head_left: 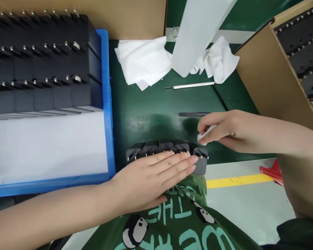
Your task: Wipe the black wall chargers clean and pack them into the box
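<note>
Several black plug adapters with metal prongs (200, 163) stand in a row at the front edge of the green table, prongs facing up. My left hand (159, 173) lies flat along the near side of that row, fingers straight and close together, covering part of it. Just above the right end of the row, my right hand (219, 130) is closed in a pinch on a folded white cloth (208, 132). Most of the cloth is hidden inside the fingers. Behind the right hand lies a dark thin tool, perhaps tweezers (193, 114).
A blue tray (108, 104) on the left holds stacked rows of similar black pronged units (41, 66). White cloths (146, 60) and a pointed metal pick (193, 85) lie at the back. A cardboard box (271, 76) with more units stands right; a grey post (198, 34) rises behind.
</note>
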Motion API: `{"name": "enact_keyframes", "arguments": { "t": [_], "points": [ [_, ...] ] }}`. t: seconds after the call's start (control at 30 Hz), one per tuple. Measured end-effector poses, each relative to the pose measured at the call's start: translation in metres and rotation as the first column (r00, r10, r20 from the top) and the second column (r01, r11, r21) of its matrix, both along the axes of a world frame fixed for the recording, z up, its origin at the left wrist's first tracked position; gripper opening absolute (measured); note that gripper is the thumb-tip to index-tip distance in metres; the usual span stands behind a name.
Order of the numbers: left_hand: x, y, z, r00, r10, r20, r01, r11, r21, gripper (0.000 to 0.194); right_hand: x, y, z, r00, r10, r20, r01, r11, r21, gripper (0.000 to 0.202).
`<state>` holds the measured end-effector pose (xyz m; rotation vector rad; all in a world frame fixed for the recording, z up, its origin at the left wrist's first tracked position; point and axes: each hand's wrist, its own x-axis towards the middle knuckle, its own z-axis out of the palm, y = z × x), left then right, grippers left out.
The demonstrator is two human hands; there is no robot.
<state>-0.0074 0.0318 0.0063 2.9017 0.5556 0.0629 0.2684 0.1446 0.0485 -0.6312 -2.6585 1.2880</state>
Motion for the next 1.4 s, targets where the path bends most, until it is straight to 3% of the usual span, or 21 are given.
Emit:
{"name": "enact_keyframes", "arguments": {
  "t": [0.17, 0.23, 0.33, 0.43, 0.53, 0.7, 0.83, 0.97, 1.1, 1.23, 1.4],
  "points": [
    [0.000, 0.001, 0.000, 1.000, -0.024, -0.015, 0.024, 1.000, 0.002, 0.099, -0.018, -0.018, -0.004, 0.925, -0.256, -0.279, 0.260, 0.965, -0.024, 0.031],
    [-0.001, 0.001, 0.000, 1.000, -0.027, -0.013, 0.027, 1.000, -0.002, 0.096, -0.028, -0.022, -0.013, 0.931, -0.181, -0.316, 0.184, 0.983, -0.020, 0.029],
    [-0.001, 0.002, 0.000, 1.000, -0.027, -0.012, 0.027, 1.000, -0.001, 0.092, -0.023, -0.024, -0.019, 0.979, -0.051, -0.200, 0.050, 0.999, -0.006, 0.030],
    [-0.002, 0.003, 0.000, 0.999, -0.034, -0.008, 0.034, 0.999, 0.010, 0.087, -0.003, -0.024, -0.012, 0.984, -0.113, -0.139, 0.112, 0.994, -0.011, 0.033],
    [-0.003, 0.004, 0.000, 0.999, -0.042, 0.000, 0.042, 0.999, 0.031, 0.081, 0.006, -0.027, -0.010, 0.959, -0.182, -0.218, 0.170, 0.983, -0.071, 0.034],
    [-0.004, 0.005, 0.001, 0.999, -0.040, 0.008, 0.040, 0.998, 0.057, 0.072, -0.005, -0.022, -0.025, 0.967, 0.027, -0.255, -0.048, 0.996, -0.077, 0.036],
    [-0.003, 0.005, 0.002, 0.999, -0.043, -0.016, 0.044, 0.998, 0.053, 0.076, -0.009, -0.011, -0.027, 0.972, -0.018, -0.235, 0.027, 0.999, 0.037, 0.032],
    [-0.003, 0.005, 0.003, 0.999, -0.043, -0.032, 0.045, 0.997, 0.068, 0.082, -0.006, -0.011, -0.024, 0.964, 0.046, -0.263, -0.043, 0.999, 0.020, 0.035],
    [-0.002, 0.005, 0.003, 0.999, -0.041, -0.020, 0.042, 0.998, 0.055, 0.084, 0.002, -0.017, -0.020, 0.949, -0.168, -0.267, 0.195, 0.978, 0.078, 0.033],
    [-0.002, 0.006, 0.005, 0.999, -0.043, -0.017, 0.043, 0.999, 0.029, 0.089, 0.009, -0.027, -0.021, 0.950, -0.117, -0.289, 0.120, 0.993, -0.007, 0.036],
    [-0.003, 0.004, 0.005, 0.998, -0.046, -0.030, 0.047, 0.999, 0.024, 0.085, 0.013, -0.038, -0.029, 0.942, -0.260, -0.214, 0.285, 0.954, 0.096, 0.036]
  ]
}}
